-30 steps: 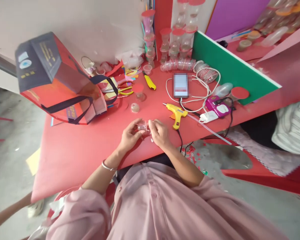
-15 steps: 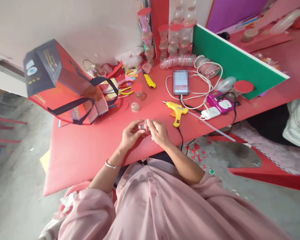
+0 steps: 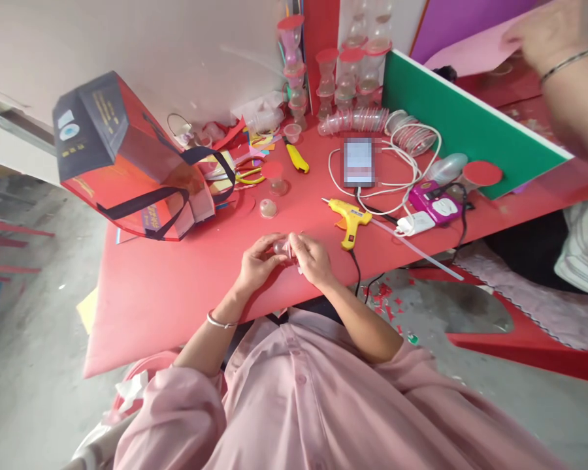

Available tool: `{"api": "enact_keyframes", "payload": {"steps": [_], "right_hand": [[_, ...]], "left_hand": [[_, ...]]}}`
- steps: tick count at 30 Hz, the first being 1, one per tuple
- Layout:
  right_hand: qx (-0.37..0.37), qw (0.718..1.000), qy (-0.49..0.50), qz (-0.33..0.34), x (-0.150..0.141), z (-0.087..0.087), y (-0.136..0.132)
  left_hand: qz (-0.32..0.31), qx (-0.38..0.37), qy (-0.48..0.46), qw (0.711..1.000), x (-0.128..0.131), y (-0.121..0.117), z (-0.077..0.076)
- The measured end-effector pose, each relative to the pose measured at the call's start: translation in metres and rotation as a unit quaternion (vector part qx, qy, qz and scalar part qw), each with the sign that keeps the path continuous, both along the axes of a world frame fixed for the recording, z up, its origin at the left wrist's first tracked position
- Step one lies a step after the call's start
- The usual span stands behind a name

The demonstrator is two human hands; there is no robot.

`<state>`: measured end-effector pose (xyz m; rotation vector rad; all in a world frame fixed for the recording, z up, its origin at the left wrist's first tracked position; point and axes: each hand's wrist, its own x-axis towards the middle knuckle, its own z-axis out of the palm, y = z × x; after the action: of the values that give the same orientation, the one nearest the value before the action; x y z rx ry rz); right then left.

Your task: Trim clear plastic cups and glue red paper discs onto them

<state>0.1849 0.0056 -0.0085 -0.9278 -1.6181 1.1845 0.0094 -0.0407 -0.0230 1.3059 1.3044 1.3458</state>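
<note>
Above the red table (image 3: pixel 176 287), near its front edge, the left hand (image 3: pixel 256 264) curls its fingers around a small clear plastic cup (image 3: pixel 280 248); the right hand (image 3: pixel 314 260) pinches its other end.

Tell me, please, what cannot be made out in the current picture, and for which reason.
All in the head view:
Clear plastic piece: the left hand and right hand cover parts, hiding its full shape.
Device screen: contents hidden by pixel blocks.
Lettering on the bag: too small and blurred to read.
Another person's arm: cut off by the right edge.
</note>
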Motion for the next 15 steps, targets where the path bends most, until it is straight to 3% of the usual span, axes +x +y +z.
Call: {"api": "enact_keyframes", "payload": {"steps": [4, 10, 15], "right_hand": [[0.007, 1.000, -0.013, 0.007, -0.0007, -0.0015, -0.0003], [-0.050, 0.997, 0.035, 0.037, -0.0003, 0.0006, -0.0007], [-0.012, 1.000, -0.006, 0.025, 0.0012, 0.0040, -0.0026]], "left_hand": [[0.011, 0.020, 0.028, 0.999, 0.0006, 0.0002, 0.0023], [0.017, 0.014, 0.022, 1.000, 0.0003, -0.0011, 0.0004], [0.003, 0.029, 0.007, 1.000, 0.0040, -0.0017, 0.0058]]}}
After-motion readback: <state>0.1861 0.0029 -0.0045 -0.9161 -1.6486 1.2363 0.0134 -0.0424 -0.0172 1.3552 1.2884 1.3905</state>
